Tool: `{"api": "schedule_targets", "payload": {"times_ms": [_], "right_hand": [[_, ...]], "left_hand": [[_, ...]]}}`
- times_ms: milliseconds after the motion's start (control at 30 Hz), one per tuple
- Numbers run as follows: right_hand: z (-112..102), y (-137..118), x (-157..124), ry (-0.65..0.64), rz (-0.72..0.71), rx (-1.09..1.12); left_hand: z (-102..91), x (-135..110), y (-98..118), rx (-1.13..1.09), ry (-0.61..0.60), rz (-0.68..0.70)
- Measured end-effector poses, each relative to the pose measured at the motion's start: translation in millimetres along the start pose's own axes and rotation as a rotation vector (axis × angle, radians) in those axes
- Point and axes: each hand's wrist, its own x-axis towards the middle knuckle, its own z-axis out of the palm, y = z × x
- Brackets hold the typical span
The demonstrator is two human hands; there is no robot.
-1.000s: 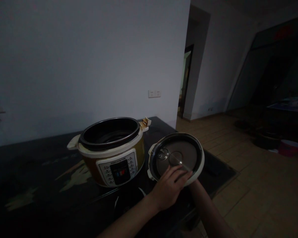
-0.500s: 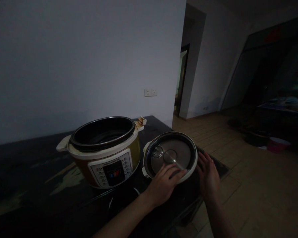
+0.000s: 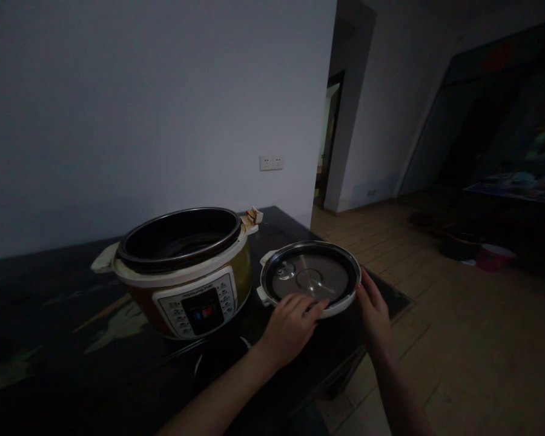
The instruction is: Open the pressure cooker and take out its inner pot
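The round lid (image 3: 336,281) of an electric pressure cooker lies underside up at the right of the table, its metal inner plate and dark sealing ring showing. My left hand (image 3: 291,327) grips the lid's near rim, fingers curled over onto the inner side. At the lid's right edge, my right hand (image 3: 375,310) holds the rim, its thumb and fingertips against it. To the left stands the electric pressure cooker (image 3: 243,272), uncovered, with a dark inner pot (image 3: 177,239) and a button panel on its front.
The dark, glossy table (image 3: 40,321) runs along a pale wall, its right corner close beyond the lid. A double wall socket (image 3: 271,163) sits above. On the tiled floor to the right stands a pink basin (image 3: 493,257). A dark rounded thing (image 3: 222,360) lies in front of the cooker.
The lid has tipped flatter. My right hand has closed in on its right edge, and my left hand has shifted slightly along the near rim. The view has moved a little.
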Motion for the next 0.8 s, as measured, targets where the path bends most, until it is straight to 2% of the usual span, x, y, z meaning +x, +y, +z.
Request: {"api": "schedule_targets", "payload": {"times_ms": [267, 400, 633, 800], "right_hand": [[-0.6, -1.7, 3.0, 0.007, 0.034, -0.006], [1.0, -4.9, -0.9, 0.014, -0.003, -0.044], [1.9, -4.6, -2.8, 0.02, -0.09, -0.157], [6.1, -6.4, -4.0, -0.033, -0.073, -0.124]], "left_hand": [[4.6, -3.8, -5.7, 0.001, 0.053, 0.001], [7.4, -4.0, -10.7, -0.044, 0.076, 0.018], [4.6, -3.8, -20.9, -0.123, 0.044, 0.042], [6.2, -4.5, -30.8, -0.107, 0.016, 0.016]]}}
